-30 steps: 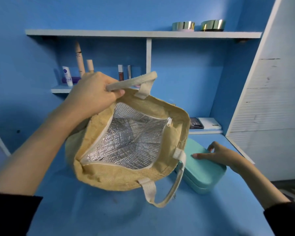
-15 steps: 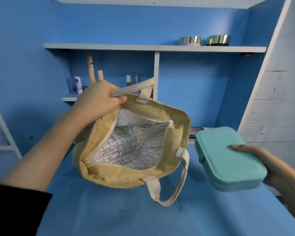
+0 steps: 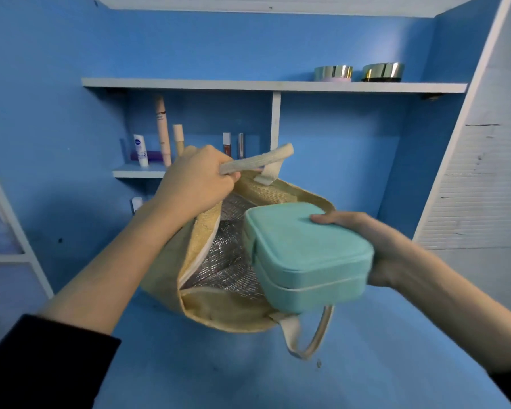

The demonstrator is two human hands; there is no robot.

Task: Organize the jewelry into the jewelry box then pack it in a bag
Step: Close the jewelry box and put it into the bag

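The left hand [image 3: 198,184] is curled tightly round the upper strap [image 3: 257,162] of a tan woven bag [image 3: 219,314], lifting that side so the mouth gapes open toward the camera. Crinkled silver lining [image 3: 219,261] shows inside the opening. The bag's bottom rests on the blue counter [image 3: 278,376], and its second strap [image 3: 316,338] hangs loose over the near rim, down toward the counter.

The right hand [image 3: 375,249] grips the teal jewelry box [image 3: 304,255] by its right end, thumb lying on the lid; the other fingers are hidden beneath it. The box is closed, with a pale seam running round its side. It is held off the counter at the bag's mouth, its left end in front of the silver lining and its lower edge over the near rim. Whether any part has passed inside the opening cannot be told.

Dark sleeves cover both forearms near the bottom corners. On the blue wall behind, a long white shelf [image 3: 219,83] carries two gold-lidded jars [image 3: 333,73] at its right end. A shorter shelf [image 3: 139,173] below it holds several upright cosmetic tubes [image 3: 163,128].
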